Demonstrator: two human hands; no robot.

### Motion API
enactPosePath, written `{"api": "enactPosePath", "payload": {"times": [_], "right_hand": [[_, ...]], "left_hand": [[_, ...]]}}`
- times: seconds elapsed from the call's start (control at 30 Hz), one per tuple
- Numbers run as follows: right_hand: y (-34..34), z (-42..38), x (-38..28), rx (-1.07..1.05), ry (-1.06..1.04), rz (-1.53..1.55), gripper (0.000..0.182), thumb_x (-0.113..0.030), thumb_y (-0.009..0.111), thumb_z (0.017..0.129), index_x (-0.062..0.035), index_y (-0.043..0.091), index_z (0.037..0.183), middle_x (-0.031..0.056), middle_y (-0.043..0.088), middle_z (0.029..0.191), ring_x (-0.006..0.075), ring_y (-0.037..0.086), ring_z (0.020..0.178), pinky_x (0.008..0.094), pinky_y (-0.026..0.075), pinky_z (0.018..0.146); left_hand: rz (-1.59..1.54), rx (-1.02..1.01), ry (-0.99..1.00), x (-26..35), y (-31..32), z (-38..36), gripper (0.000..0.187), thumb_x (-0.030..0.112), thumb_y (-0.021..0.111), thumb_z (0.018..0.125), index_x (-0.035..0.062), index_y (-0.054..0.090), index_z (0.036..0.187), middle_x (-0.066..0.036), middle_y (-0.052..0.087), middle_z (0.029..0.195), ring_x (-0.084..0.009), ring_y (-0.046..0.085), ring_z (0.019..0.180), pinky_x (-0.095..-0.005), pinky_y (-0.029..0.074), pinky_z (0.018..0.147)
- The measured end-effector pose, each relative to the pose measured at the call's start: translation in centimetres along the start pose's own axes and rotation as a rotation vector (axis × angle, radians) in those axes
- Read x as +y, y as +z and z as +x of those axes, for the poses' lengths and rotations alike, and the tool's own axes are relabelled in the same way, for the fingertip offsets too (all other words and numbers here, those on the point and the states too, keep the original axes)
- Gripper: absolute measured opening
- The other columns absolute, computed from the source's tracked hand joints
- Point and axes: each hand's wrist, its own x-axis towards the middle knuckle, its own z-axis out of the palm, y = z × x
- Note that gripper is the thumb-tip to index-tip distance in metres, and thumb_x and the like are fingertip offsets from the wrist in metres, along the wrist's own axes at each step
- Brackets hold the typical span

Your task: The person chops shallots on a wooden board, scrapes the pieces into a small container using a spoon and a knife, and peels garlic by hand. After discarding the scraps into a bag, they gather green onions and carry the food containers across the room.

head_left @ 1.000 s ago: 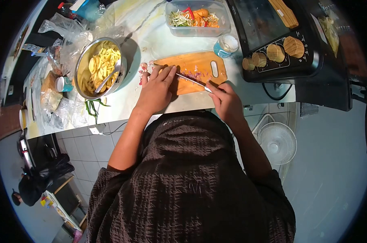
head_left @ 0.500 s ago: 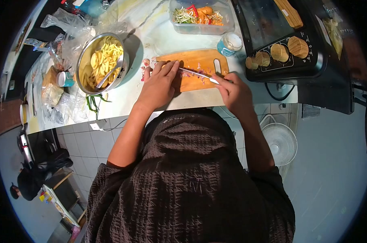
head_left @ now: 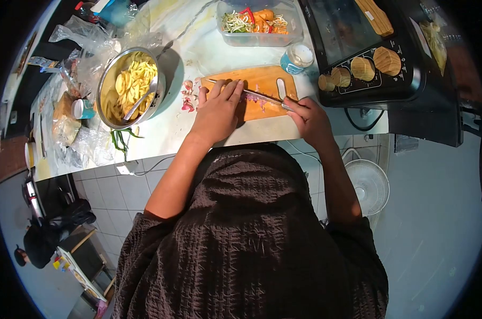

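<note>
My right hand [head_left: 311, 119] is closed around the handle of a knife [head_left: 267, 99], whose blade slants across a wooden cutting board [head_left: 275, 74]. Fingers extended, my left hand [head_left: 217, 111] lies over the blade's front part; the tip shows beyond them. Whether the fingers press on the blade is hard to make out. Finely chopped purplish pieces, like shallot [head_left: 258, 99], lie along the blade. Pinkish-white cloves or peels [head_left: 188, 97] sit on the table just left of the board.
A steel bowl [head_left: 104, 101] of yellow strips with a spoon [head_left: 140, 100] stands left, green chillies [head_left: 121, 139] below it. Behind are a plastic container [head_left: 259, 39] of vegetables and a small jar [head_left: 297, 58]. A black oven [head_left: 368, 87] bounds the right. Plastic bags [head_left: 84, 34] crowd the left.
The knife has slid leftward, so its tip now emerges past my left fingers. My left hand sits slightly further right on the board. The whole view has shifted a little.
</note>
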Motion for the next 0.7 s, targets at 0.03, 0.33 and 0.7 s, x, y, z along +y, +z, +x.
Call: {"api": "enactPosePath", "payload": {"times": [0.03,0.33,0.7], "right_hand": [[-0.5,0.1,-0.3,-0.006,-0.024,-0.015,0.034,-0.016,0.071,0.085,-0.0176,0.072,0.119,0.0080,0.060,0.089,0.0252,0.061,0.078,0.0347,0.050,0.070],[-3.4,1.4,-1.6,-0.044,-0.015,-0.094,0.038,-0.016,0.071,0.083,-0.0249,0.070,0.120,0.0067,0.062,0.094,0.0258,0.064,0.084,0.0373,0.053,0.072],[-1.1,1.3,0.6,-0.111,0.049,0.010,0.039,-0.018,0.071,0.084,-0.0239,0.070,0.122,0.0072,0.061,0.093,0.0253,0.062,0.086,0.0363,0.052,0.075]], "left_hand": [[0.011,-0.028,-0.006,0.0,0.0,-0.1,0.074,0.007,0.066,0.076,0.0042,0.042,0.146,-0.008,0.046,0.146,-0.0278,0.038,0.136,-0.0580,0.029,0.109],[-0.036,0.023,0.034,-0.4,-0.4,0.2,0.076,0.006,0.065,0.074,0.0063,0.042,0.147,-0.008,0.049,0.145,-0.0278,0.043,0.132,-0.0514,0.028,0.106],[-0.049,0.040,0.022,-0.5,0.1,0.2,0.067,0.006,0.063,0.077,0.0035,0.048,0.142,-0.008,0.052,0.142,-0.0269,0.043,0.131,-0.0519,0.031,0.104]]}}
